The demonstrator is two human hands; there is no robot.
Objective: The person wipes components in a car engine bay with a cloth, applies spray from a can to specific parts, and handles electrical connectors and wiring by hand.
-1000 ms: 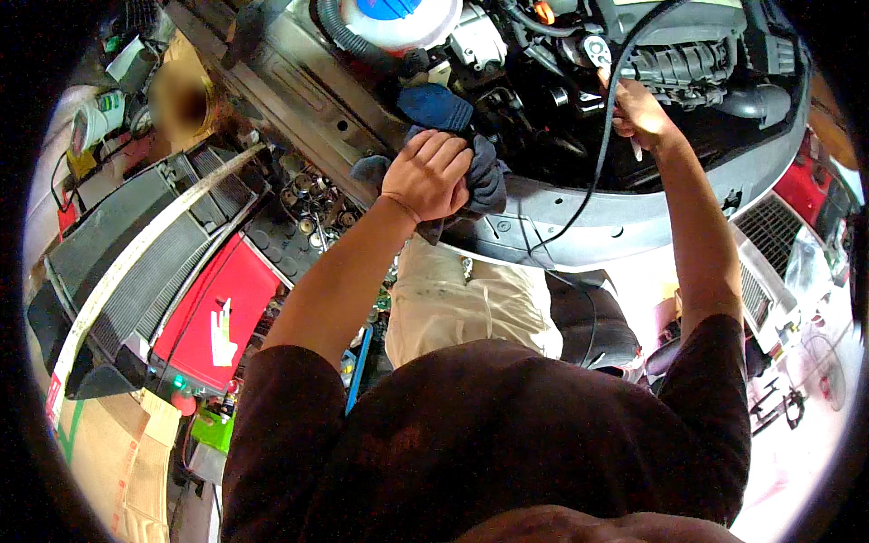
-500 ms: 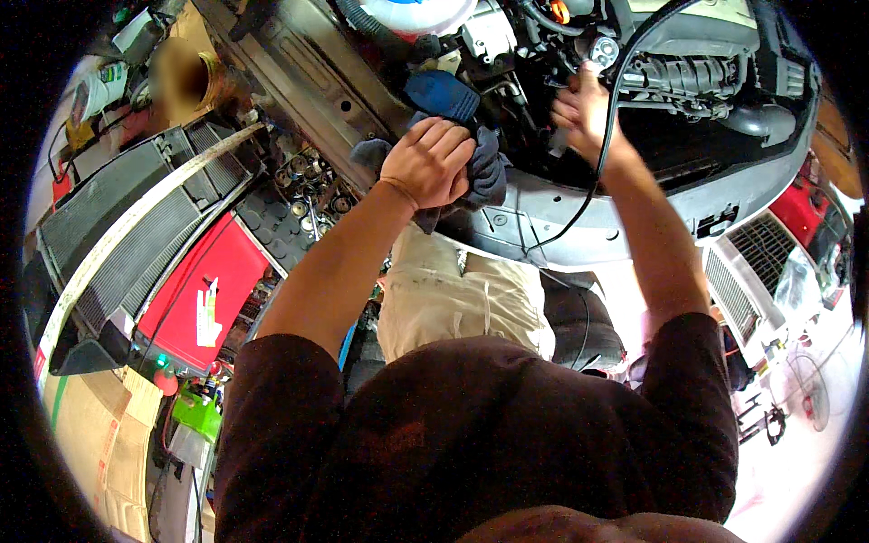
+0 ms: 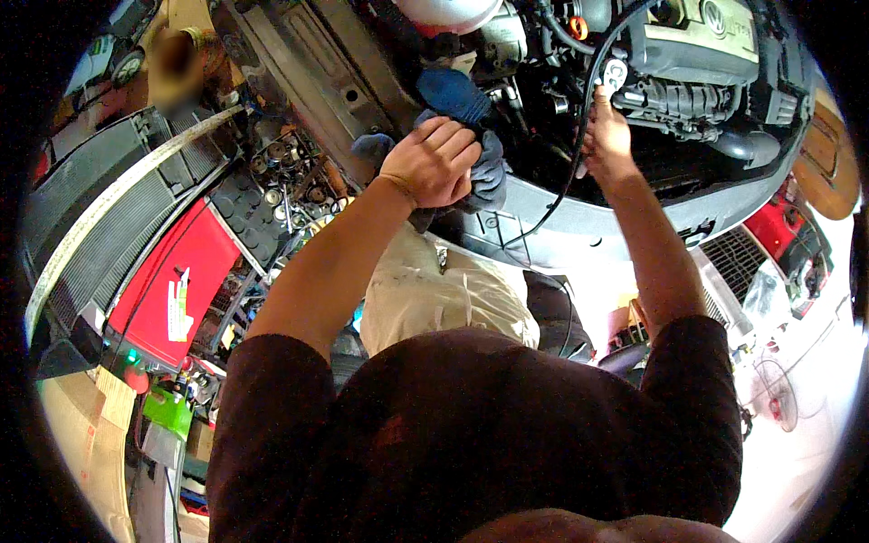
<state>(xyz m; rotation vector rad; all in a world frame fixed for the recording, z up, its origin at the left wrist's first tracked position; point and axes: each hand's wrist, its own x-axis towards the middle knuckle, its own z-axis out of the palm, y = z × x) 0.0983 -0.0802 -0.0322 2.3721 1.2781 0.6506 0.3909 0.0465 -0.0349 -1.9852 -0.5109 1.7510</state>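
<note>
My right hand [image 3: 608, 149] is closed around the handle of a ratchet wrench [image 3: 615, 74], whose round silver head shows above the thumb. It is inside the engine bay, beside the front of the engine [image 3: 692, 54]. A black cable [image 3: 579, 149] passes in front of its fingers and loops down over the car's front edge. My left hand [image 3: 433, 163], fingers curled, presses on a bunched dark grey-blue cloth [image 3: 489, 181] at the front edge of the bay. Just beyond it lies a blue textured piece [image 3: 453, 95] that looks like fabric.
The pale front crossmember [image 3: 561, 217] of the car lies between me and the engine. On the left are a radiator [image 3: 100, 226], a red panel [image 3: 163, 281], loose metal parts [image 3: 285, 181] and a cardboard box [image 3: 86, 443]. A white reservoir [image 3: 448, 14] stands at the far side.
The ratchet wrench and my right hand have shifted slightly to the right and nearer me, and the wrench head has turned. My left hand stays on the cloth. The whole view has shifted a little.
</note>
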